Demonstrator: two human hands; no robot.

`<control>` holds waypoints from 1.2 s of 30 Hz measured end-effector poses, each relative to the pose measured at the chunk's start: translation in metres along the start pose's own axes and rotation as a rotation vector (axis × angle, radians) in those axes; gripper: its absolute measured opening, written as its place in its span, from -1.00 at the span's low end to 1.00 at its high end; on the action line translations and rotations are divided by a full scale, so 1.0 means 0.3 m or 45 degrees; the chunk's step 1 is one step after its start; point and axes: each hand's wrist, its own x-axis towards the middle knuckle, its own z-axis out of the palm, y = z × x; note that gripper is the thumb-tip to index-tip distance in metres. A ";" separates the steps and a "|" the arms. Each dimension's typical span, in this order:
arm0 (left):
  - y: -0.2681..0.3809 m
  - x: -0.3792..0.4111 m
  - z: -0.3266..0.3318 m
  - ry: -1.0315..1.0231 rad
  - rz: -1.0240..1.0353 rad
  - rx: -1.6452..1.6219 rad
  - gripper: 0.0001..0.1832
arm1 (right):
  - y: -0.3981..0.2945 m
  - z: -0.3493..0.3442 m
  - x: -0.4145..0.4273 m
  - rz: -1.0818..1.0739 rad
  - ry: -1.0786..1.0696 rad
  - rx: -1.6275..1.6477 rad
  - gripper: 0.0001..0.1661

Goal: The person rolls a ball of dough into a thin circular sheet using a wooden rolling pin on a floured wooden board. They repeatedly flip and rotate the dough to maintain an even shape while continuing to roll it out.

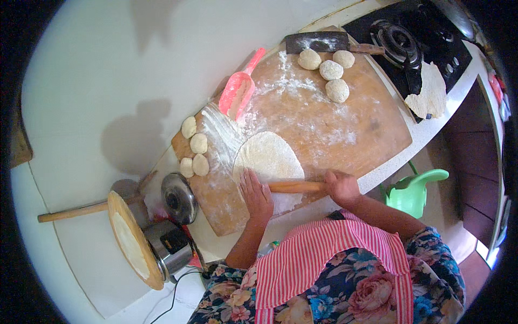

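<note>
A flattened round of dough lies on the floured wooden board, near its front edge. Across its lower part rests a wooden rolling pin. My right hand is closed around the pin's right end. My left hand lies flat, fingers extended, over the pin's left end; whether its palm grips the pin is hidden. Several dough balls sit at the board's back right, beside a cleaver with a wooden handle. More dough pieces lie at the left edge. A pink scoop holding flour rests at the back.
At left, a round board with flat dough rests on a metal pot, near a steel lid. A gas stove stands at back right, a torn flatbread at its edge. A green plastic stool is below the counter.
</note>
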 end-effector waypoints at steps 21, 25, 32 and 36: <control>0.003 0.217 0.061 0.155 -0.073 0.052 -0.33 | 0.005 -0.099 0.225 0.198 -0.339 -0.062 -0.73; -0.017 -0.027 0.043 0.120 0.032 -0.035 -0.33 | -0.041 -0.031 0.016 0.113 -0.088 0.088 -0.69; -0.006 0.256 0.084 0.303 -0.030 -0.023 -0.32 | 0.052 0.023 0.211 0.080 0.157 -0.071 -0.78; 0.044 0.554 0.043 0.424 -0.204 -0.040 -0.33 | 0.103 -0.021 0.478 0.163 0.094 -0.180 -0.74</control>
